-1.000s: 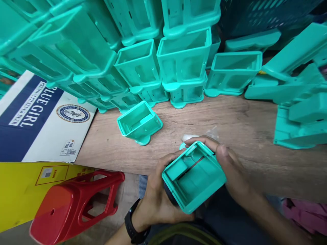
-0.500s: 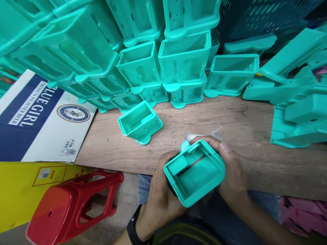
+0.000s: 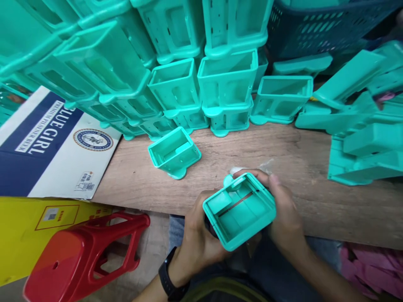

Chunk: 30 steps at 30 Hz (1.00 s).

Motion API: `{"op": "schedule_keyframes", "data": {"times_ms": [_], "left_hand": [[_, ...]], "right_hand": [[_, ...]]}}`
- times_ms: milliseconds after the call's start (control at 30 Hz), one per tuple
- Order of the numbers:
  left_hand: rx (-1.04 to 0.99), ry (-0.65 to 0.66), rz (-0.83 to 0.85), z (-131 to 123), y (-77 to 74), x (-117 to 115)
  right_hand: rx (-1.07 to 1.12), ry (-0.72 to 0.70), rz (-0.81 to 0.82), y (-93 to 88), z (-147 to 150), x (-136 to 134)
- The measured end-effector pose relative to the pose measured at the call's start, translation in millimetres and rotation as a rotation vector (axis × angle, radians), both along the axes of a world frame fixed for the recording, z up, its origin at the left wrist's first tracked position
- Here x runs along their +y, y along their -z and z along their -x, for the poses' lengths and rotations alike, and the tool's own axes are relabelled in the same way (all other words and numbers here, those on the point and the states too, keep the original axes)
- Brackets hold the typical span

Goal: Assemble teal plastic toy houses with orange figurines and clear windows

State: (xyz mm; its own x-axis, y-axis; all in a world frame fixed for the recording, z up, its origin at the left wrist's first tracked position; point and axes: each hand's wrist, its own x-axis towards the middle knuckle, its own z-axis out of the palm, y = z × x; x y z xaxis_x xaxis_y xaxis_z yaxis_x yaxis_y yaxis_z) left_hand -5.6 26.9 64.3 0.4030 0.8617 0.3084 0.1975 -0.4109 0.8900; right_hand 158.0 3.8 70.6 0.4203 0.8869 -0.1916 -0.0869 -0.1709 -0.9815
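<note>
Both of my hands grip one teal plastic box (image 3: 248, 224), its open top facing me and a slot visible in its inner floor. My left hand (image 3: 197, 230) is wrapped round its left side, with some fingers hidden beneath. On the right side and far edge lies my right hand (image 3: 285, 209), thumb along the rim. A white roundish item with clear plastic film (image 3: 267, 165) sits on the table just behind the box. Another teal box (image 3: 176, 155) stands by itself on the wooden table (image 3: 135, 178), to the left and farther away.
Stacked teal boxes (image 3: 176, 86) line the back. Loose teal parts (image 3: 365, 155) pile up at right, before a dark perforated basket (image 3: 315, 29). A Blue Girl carton (image 3: 63, 142), a yellow box (image 3: 25, 239) and a red stool (image 3: 59, 264) are at left; pink pieces (image 3: 371, 268) lie lower right.
The view has tilted slightly, so the background sits a little lower and the basket shows more. Both hands keep the same hold on the box, which has barely moved.
</note>
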Motion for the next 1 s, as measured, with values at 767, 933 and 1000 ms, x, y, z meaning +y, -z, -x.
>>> {"op": "schedule_keyframes", "data": {"times_ms": [767,933,1000], "left_hand": [[0.000,0.033,-0.006,-4.8,7.8,-0.1],[-0.029,0.015,-0.011,-6.4,10.0,0.3],[-0.028,0.024,-0.008,-5.9,12.1,0.8]], "right_hand": [[0.049,0.177,-0.206,-0.9,-7.0,9.9],[-0.055,0.184,-0.271,0.5,-8.0,13.3],[-0.080,0.207,-0.277,1.9,-8.1,13.2]]}}
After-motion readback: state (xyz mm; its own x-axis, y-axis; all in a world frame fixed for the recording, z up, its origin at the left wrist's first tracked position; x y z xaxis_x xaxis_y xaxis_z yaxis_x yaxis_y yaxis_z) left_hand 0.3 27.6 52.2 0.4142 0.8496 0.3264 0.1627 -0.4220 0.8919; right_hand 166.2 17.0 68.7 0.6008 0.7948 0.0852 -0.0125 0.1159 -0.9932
